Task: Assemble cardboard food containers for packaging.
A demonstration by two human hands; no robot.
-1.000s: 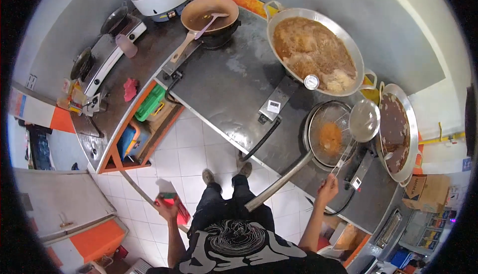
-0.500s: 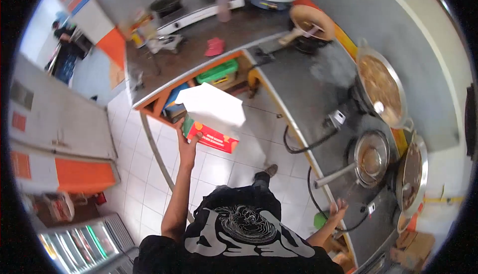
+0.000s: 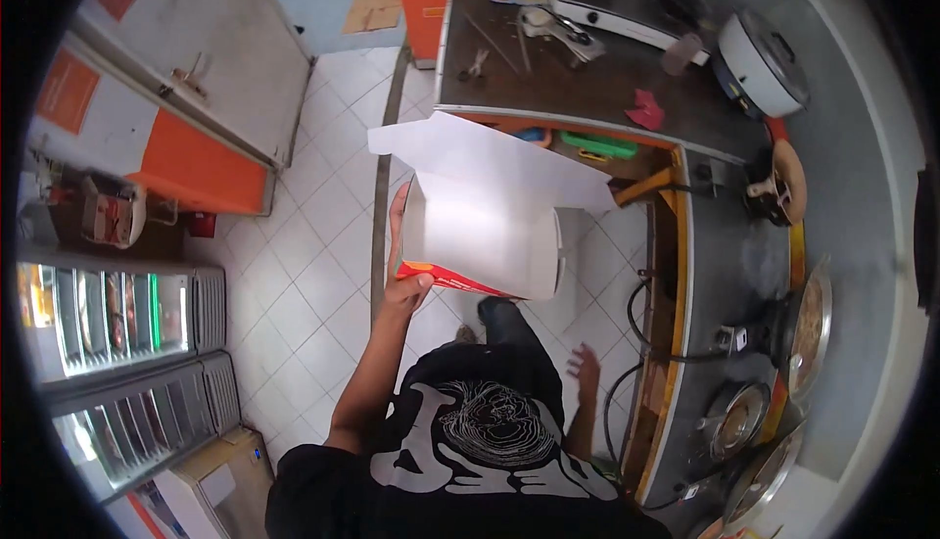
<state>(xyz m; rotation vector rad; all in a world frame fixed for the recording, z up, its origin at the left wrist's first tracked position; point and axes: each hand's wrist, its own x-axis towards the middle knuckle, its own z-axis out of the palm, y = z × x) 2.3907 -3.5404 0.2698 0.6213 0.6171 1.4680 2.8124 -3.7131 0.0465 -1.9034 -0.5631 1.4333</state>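
Observation:
My left hand (image 3: 403, 280) grips a paper food box (image 3: 480, 221) by its left side, thumb on the near red printed wall. The box stands with its lid raised, showing a white inside with nothing in it. My right hand (image 3: 585, 363) hangs lower right, fingers apart and holding nothing; it is somewhat blurred. It is nearest to the counter's front edge and the black hose (image 3: 627, 377) there.
At right, a dark counter (image 3: 720, 255) carries large pans (image 3: 811, 333) and a strainer (image 3: 736, 417). Ahead is a worktop with scissors (image 3: 477, 64), a pink cloth (image 3: 644, 108), a stove (image 3: 627, 25) and a rice cooker (image 3: 769, 64). Display fridges (image 3: 127, 328) stand left; white floor tiles (image 3: 328, 235) lie below.
My view has swung leftward, and the fridges show more fully. The box is turned so its inside faces me. My right hand has come away from the counter side toward my body.

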